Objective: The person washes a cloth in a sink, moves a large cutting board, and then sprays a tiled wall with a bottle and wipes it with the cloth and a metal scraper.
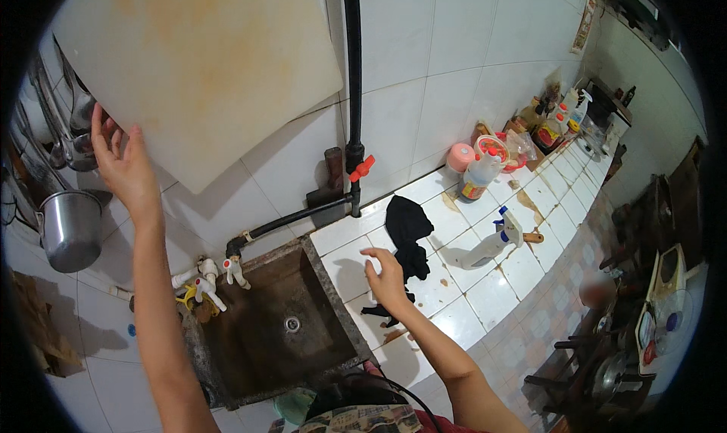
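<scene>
My left hand [126,166] is raised to the lower left edge of a large stained white cutting board [216,75] against the tiled wall; its fingers are partly behind the edge, and whether they grip it I cannot tell. Metal ladles [76,149] hang beside those fingers, with a metal pot [71,231] below. Over the white tiled counter, my right hand [387,279] has its fingers curled apart and nothing visible between them. A black cloth [408,228] lies crumpled beneath and beyond it. Farther right a spray bottle [491,242] lies near a wooden handle [533,238].
Below me is a dark stone sink [278,319] with taps [207,291] at its left. A black pipe [353,63] with a red valve [362,168] runs down the wall near a cleaver [329,188]. Bottles [480,174] and tubs line the counter's back.
</scene>
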### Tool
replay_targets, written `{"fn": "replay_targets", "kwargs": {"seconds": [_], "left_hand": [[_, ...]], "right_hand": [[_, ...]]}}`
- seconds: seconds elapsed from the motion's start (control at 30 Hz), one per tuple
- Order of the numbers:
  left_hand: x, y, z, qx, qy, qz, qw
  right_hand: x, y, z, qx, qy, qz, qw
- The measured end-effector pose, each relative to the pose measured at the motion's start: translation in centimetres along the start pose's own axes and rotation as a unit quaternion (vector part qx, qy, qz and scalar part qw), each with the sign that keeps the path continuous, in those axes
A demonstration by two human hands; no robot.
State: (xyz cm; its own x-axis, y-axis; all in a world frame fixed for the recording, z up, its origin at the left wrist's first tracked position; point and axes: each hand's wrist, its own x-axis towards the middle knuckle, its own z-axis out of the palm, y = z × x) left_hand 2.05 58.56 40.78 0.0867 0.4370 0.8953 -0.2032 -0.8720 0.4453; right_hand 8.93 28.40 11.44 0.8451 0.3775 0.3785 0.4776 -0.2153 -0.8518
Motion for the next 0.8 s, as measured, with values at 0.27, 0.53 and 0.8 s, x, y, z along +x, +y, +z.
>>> {"fn": "replay_targets", "kwargs": {"seconds": [0.27, 0.53, 0.8], "left_hand": [[-9.6, 1.1, -1.0, 0.192, -0.02, 0.065, 0.979], [-28.4, -0.8, -1.6, -0.005, -0.39, -0.28, 0.877], [-41.2, 2.8, 5.8, -0.299, -0.434, -0.457, 0.716]], "right_hand": [[-2.9, 7.3, -2.3, -0.307, 0.087, -0.021, 0.948], [0.5, 8.8, -6.8, 0.048, -0.053, 0.142, 0.987], [4.2, -2.6, -8.5, 0.272, -0.191, 0.187, 0.925]]}}
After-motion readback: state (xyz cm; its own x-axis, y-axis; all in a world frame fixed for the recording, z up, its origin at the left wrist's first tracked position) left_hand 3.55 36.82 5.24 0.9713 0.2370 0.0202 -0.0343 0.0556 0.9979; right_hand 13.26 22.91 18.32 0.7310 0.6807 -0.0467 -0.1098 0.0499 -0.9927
